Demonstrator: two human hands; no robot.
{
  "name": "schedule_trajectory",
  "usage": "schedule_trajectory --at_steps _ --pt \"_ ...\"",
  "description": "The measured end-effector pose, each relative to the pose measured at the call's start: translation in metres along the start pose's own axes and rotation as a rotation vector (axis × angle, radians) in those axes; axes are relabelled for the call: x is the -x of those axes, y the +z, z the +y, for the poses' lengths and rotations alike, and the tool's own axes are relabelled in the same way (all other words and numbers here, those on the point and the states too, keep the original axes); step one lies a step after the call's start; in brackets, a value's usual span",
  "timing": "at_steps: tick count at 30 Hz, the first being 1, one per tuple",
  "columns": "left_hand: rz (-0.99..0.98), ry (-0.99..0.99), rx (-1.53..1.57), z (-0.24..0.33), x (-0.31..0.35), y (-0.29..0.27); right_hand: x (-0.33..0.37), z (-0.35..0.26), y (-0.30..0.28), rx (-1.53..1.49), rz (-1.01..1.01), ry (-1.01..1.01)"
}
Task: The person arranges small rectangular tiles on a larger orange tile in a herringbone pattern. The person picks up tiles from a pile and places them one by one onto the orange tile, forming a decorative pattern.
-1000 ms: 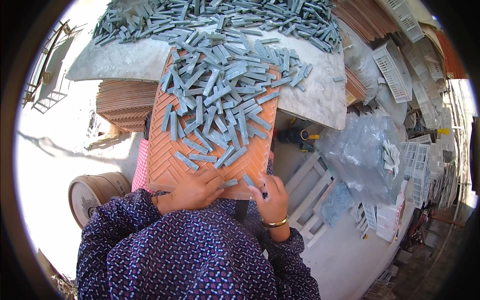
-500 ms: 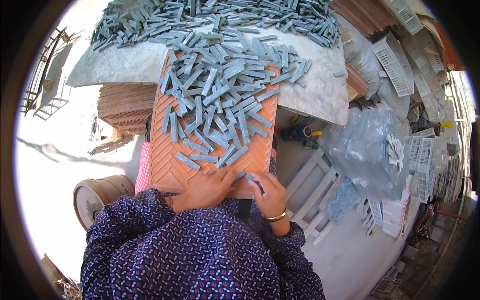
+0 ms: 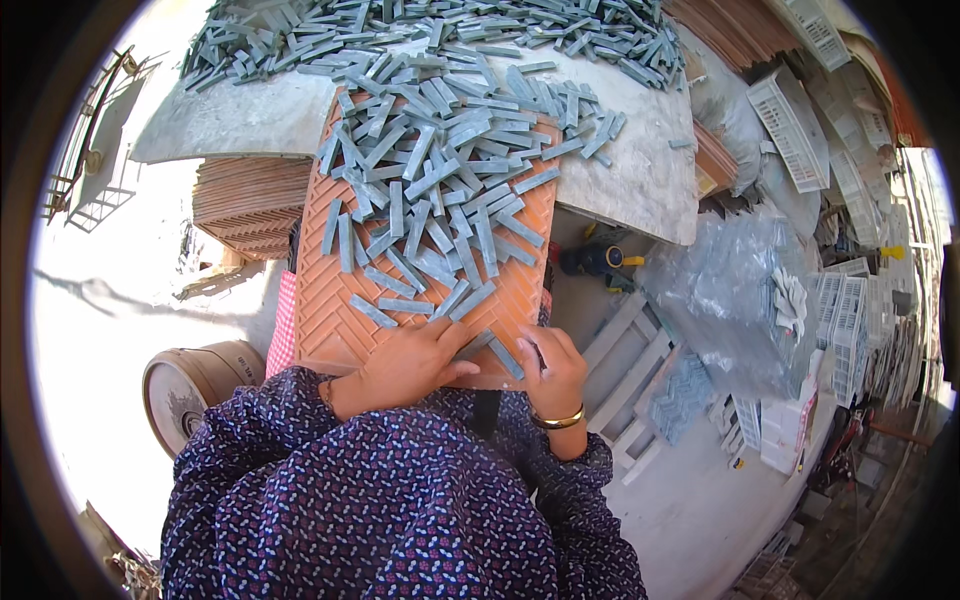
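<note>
An orange board [image 3: 325, 290] with herringbone grooves rests before me, its far part heaped with grey-green stone strips [image 3: 435, 180]. My left hand [image 3: 400, 368] lies low over the board's near part, fingers stretched out and thumb apart. Beside its fingers is a short strip [image 3: 474, 345]. Another strip [image 3: 505, 358] lies slanted between my hands, its near end close to my right thumb. At the near right corner my right hand [image 3: 556, 375], with a gold bangle [image 3: 558, 419] at the wrist, has its fingers curled. A dark gap hides whatever they hold.
A pale table [image 3: 640, 150] behind the board bears a large heap of strips [image 3: 330, 40]. Ribbed orange boards [image 3: 250, 205] are stacked at left, near a round drum [image 3: 205, 390]. To the right are a wooden pallet [image 3: 625, 350], a plastic-wrapped stack [image 3: 715, 300] and white crates [image 3: 790, 130].
My right hand has moved slightly right, away from my left hand. Two strips near the board's near edge, mostly covered before, now show between my hands.
</note>
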State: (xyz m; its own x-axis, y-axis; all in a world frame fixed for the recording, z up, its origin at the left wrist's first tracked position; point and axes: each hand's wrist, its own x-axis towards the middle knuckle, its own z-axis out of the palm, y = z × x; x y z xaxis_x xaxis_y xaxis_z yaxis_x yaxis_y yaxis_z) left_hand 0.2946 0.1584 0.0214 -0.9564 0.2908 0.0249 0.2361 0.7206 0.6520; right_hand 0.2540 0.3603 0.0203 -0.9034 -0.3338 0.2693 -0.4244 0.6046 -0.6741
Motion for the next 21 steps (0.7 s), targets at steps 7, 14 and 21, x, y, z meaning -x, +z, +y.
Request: schedule_trajectory --at_steps 7,14,21 --pt "0.165 0.050 -0.044 -0.020 0.007 -0.007 0.014 0.010 -0.006 0.058 -0.152 0.032" --pt "-0.022 0.139 -0.145 -0.002 0.003 0.025 0.028 -0.002 0.005 0.147 -0.047 -0.011" --pt "0.026 0.012 -0.057 0.000 0.003 0.020 0.029 0.004 0.005 0.085 0.026 0.012"
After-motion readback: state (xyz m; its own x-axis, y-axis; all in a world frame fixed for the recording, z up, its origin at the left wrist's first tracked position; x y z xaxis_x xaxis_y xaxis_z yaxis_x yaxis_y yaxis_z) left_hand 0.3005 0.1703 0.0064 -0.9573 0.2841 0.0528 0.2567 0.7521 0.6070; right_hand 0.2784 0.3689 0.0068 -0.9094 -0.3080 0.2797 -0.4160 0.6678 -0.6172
